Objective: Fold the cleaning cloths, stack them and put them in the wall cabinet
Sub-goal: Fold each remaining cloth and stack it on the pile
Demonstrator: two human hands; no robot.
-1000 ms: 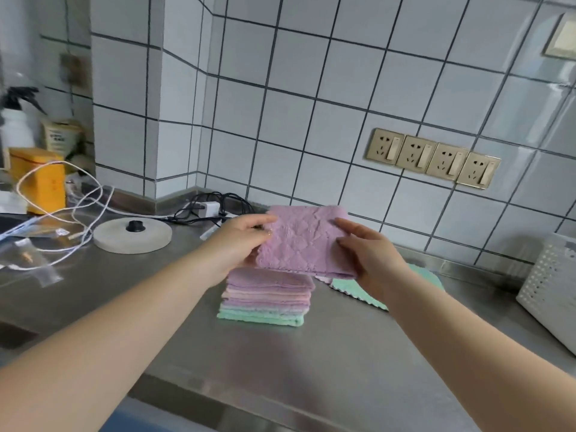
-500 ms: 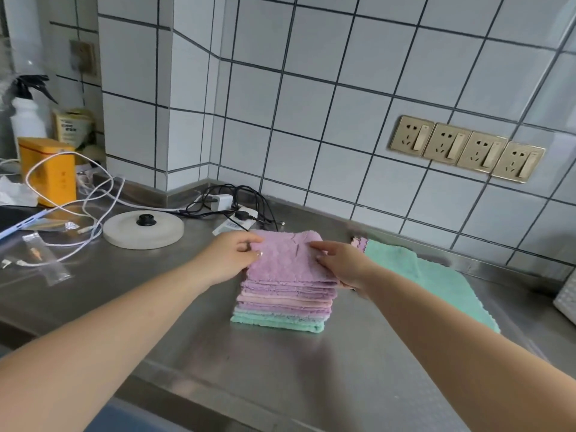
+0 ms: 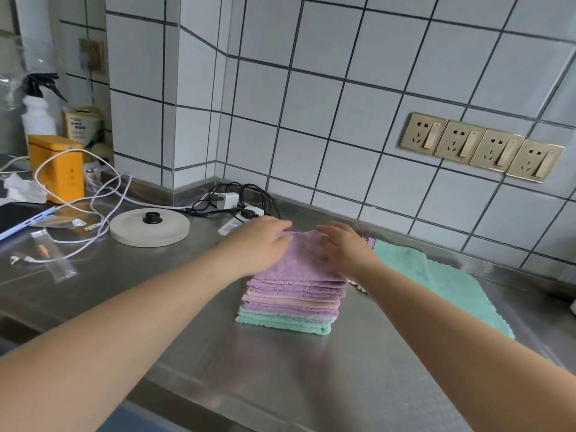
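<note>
Both hands [image 3: 299, 247] seemingly flat on cloth stack [image 3: 293, 294]

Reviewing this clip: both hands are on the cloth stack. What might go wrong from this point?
1. The stack looks uneven, its layers offset at the front edge; lifting it to the cabinet might let it slump or shed cloths.
2. The green cloth lies unfolded beside it and may get left out.
3. The left hand and right hand only rest flat on top, so pressing could shift the upper layers.

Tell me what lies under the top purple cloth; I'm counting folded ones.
Under the top purple cloth lie purple, peach and mint layers of the stack. An exact count is unclear: only the edges show.
</note>
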